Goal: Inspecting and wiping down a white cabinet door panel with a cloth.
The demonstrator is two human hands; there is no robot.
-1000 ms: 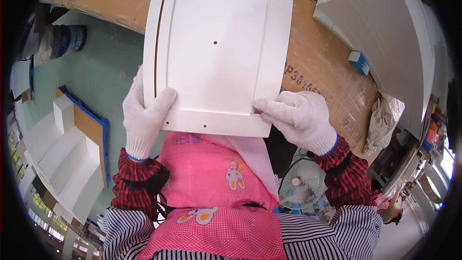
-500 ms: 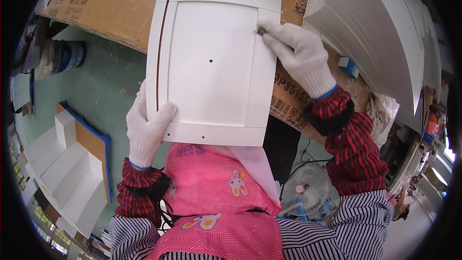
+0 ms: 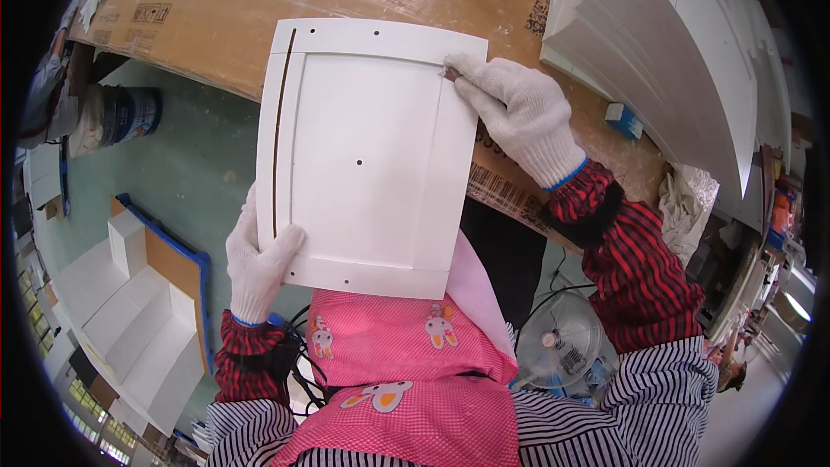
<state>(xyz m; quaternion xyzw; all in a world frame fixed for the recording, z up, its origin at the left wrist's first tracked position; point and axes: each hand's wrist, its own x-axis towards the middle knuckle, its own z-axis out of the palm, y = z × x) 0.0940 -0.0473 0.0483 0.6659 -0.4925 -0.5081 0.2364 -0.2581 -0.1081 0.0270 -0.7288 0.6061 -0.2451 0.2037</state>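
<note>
A white rectangular panel (image 3: 363,156) with a raised frame and a small hole at its middle leans from my lap against the edge of a cardboard-covered bench (image 3: 259,0). My left hand (image 3: 255,264), in a white knit glove, grips the panel's lower left corner. My gloved right hand (image 3: 514,117) presses a small dark piece (image 3: 450,73) against the groove at the panel's upper right corner. A pink apron covers my lap under the panel.
A stack of white panels (image 3: 674,60) lies on the bench at the right. A small blue box (image 3: 624,119) sits by it. On the green floor stand a paint bucket (image 3: 130,112), white shelf parts (image 3: 121,303) and a small fan (image 3: 558,346).
My right hand left the panel's lower right edge and went up to its upper right corner with the small piece. The panel now sits lower in view. My left hand kept its hold.
</note>
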